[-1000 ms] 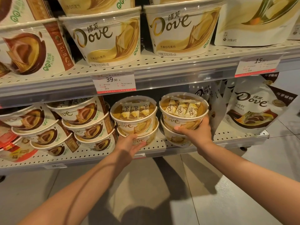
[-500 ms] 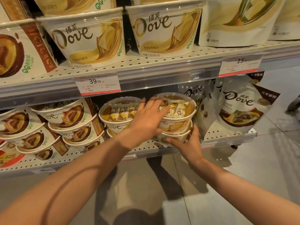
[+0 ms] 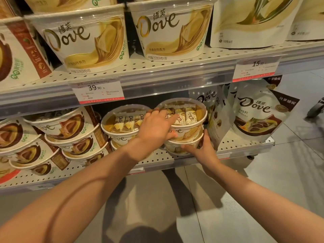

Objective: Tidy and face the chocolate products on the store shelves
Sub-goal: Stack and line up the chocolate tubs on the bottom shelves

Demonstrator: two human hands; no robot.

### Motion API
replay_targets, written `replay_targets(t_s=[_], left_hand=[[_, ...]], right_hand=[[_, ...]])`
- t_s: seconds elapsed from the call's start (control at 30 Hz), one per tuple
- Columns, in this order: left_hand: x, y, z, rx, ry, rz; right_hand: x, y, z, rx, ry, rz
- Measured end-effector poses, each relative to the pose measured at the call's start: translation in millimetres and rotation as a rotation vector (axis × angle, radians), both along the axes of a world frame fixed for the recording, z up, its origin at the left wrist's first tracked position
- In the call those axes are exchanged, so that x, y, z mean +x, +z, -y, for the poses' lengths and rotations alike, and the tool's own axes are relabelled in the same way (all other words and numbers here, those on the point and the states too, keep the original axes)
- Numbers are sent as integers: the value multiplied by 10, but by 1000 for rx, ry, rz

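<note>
While the left hand lies flat-fingered across the top tub, the right hand cups the lower tub on the bottom shelf. Tubs look light, stiff, slick-lidded; best gripped by their sides.

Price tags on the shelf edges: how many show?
2. The 39.90 price tag sits on the upper shelf's edge at left of centre; the 15.90 price tag at right. Others may be hidden.
</note>
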State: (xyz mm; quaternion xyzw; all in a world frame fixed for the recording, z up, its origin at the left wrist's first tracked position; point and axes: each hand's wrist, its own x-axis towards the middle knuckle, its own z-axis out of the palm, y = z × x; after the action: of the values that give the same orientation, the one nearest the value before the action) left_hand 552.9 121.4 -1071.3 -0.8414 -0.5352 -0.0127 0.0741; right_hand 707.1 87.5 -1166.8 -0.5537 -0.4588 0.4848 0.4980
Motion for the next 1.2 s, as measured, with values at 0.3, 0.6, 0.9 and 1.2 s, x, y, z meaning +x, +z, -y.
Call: replay_targets(t_s=[0.3, 0.6, 0.9, 1.2], left_hand=[[-237, -75, 31, 32, -26, -24], [-448, -6, 46, -67, -170, 8], [-257, 3, 18, -84, -40, 382], [-87, -40, 7, 18, 62, 456]], right_hand=[[-159, 16, -189, -35, -92, -85], [-9, 57, -298, -143, 65, -115], [18, 124, -363, -234, 98, -177], [17, 145, -373, -241, 91, -224]])
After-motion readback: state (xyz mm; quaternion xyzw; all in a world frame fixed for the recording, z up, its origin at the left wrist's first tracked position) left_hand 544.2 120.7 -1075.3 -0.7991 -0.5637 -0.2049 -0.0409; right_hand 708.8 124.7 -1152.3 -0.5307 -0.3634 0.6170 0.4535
